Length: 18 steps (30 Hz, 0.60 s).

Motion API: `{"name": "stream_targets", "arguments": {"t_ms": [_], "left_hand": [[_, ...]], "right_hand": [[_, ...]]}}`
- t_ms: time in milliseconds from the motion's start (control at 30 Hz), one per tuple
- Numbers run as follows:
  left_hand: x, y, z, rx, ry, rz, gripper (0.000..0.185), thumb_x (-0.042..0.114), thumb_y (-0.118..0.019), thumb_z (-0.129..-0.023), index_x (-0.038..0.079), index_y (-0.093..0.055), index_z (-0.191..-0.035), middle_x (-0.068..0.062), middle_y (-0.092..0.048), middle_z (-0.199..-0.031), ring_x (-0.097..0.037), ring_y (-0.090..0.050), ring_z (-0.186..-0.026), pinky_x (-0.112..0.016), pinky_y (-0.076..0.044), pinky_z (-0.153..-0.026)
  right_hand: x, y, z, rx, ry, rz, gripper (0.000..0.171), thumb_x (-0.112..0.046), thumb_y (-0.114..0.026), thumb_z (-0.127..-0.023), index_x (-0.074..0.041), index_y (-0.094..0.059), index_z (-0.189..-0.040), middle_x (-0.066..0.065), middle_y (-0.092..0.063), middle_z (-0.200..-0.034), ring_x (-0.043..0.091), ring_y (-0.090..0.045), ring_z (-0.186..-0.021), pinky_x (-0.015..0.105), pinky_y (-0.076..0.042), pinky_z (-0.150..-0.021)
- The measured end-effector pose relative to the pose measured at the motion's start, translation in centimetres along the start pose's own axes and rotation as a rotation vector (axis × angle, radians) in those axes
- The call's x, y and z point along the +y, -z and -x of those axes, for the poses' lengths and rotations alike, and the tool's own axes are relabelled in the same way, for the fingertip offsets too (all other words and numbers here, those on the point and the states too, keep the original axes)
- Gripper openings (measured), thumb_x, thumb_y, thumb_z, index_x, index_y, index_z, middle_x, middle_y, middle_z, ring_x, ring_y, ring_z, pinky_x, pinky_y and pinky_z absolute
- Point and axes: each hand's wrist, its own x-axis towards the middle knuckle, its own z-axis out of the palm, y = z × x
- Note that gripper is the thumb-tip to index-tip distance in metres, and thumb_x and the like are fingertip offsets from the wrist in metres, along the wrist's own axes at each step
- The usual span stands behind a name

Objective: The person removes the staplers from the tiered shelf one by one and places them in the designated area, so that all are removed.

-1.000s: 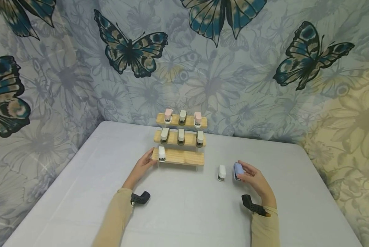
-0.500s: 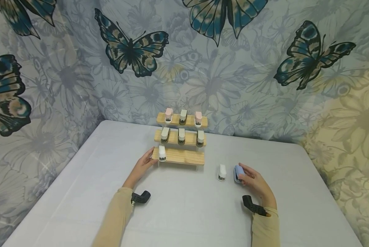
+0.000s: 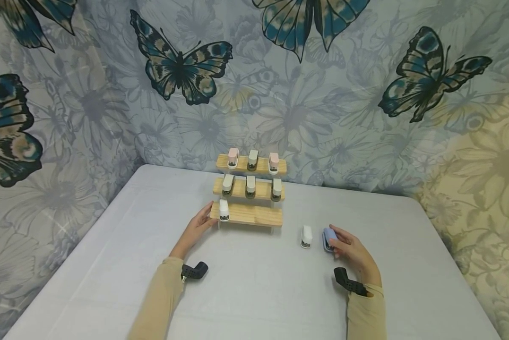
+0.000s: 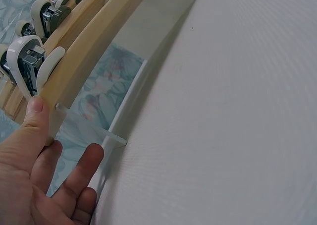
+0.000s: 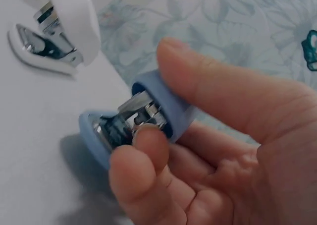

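Observation:
At the right of the head view, my right hand [image 3: 354, 250] holds a small blue mini stapler [image 3: 329, 239] between thumb and fingers. The right wrist view shows its blue cap [image 5: 171, 103] lifted from the base, with metal parts visible inside and fingertips at its side. A white mini stapler [image 3: 306, 237] stands on the table just left of it. My left hand [image 3: 197, 229] grips the left end of the lowest board of a three-tier wooden display stand [image 3: 254, 215], thumb on the board's edge and a finger beneath. Close to that thumb sits another white stapler [image 3: 224, 210].
The middle tier bears three pale staplers, one of them a cream stapler [image 3: 250, 187]. Along the top tier stand a pink stapler [image 3: 233, 157], a greenish stapler [image 3: 252, 160] and another pink stapler [image 3: 273, 162]. The white-covered table [image 3: 254, 288] ends at a butterfly-printed backdrop [image 3: 305, 118].
My right hand has drawn the blue stapler slightly toward me and tilted it, its fingers shifting, then stayed nearly still. My left hand keeps its place on the stand.

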Motion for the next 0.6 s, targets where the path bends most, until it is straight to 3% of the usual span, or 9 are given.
{"name": "stream_targets", "arguments": {"t_ms": [233,600], "left_hand": [[0.00,0.01,-0.14,0.019,0.015,0.023,0.055,0.029,-0.050,-0.076,0.022,-0.025,-0.124,-0.001,-0.023,-0.126,-0.017,-0.038,-0.100,-0.030,-0.031,-0.082],[0.14,-0.12,0.09,0.021,0.018,0.027,0.056,0.029,-0.050,-0.076,0.021,-0.024,-0.124,-0.001,-0.022,-0.126,-0.017,-0.038,-0.101,-0.026,-0.031,-0.082]], "right_hand": [[-0.53,-0.15,0.08,-0.001,-0.051,-0.040,0.060,-0.020,-0.054,-0.075,-0.008,-0.023,-0.125,0.017,-0.025,-0.118,0.011,-0.044,-0.049,0.025,-0.042,-0.047],[-0.10,-0.27,-0.04,0.011,-0.050,-0.054,0.063,-0.019,-0.058,-0.072,-0.006,-0.024,-0.124,0.016,-0.024,-0.121,0.010,-0.042,-0.047,0.023,-0.041,-0.045]]}}
